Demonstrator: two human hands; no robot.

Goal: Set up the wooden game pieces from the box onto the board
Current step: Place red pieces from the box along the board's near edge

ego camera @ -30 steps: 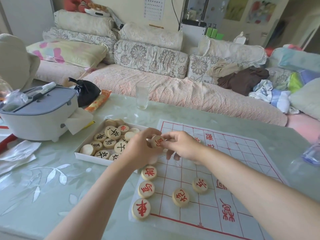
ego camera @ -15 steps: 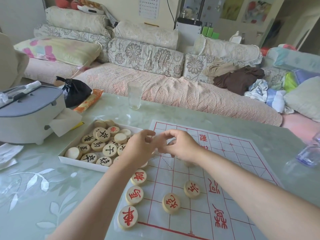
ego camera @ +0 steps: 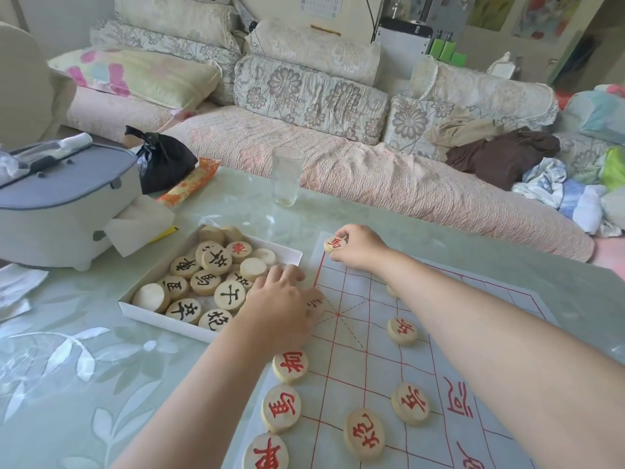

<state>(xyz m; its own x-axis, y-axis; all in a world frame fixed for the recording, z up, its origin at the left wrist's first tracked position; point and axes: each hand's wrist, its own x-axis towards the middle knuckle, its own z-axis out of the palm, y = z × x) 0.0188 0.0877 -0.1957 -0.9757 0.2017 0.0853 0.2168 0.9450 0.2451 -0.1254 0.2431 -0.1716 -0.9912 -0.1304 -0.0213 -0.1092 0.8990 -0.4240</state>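
- A white box (ego camera: 162, 321) sits on the table (ego camera: 67, 367) just left of the board. It holds a heap of round wooden pieces (ego camera: 216, 289). Most show black characters, a few lie blank side up, and one far piece (ego camera: 238, 248) reads 車 in red.
- The left hand (ego camera: 280, 309) lies palm down across the box's right corner and the board's left edge, over a mostly hidden piece (ego camera: 316, 304). Whether the hand grips it cannot be told.
- Three red-lettered pieces stand in a row (ego camera: 280, 407) down the board's near left edge. The farthest reads 相.
- The paper board (ego camera: 355, 336) is ruled in red, with 河 printed in red on its near right part. Three more red pieces (ego camera: 364, 433) lie apart on it.
- The right hand (ego camera: 358, 247), well apart from the left, pinches a red-lettered held piece (ego camera: 334, 244) at the board's far left corner.
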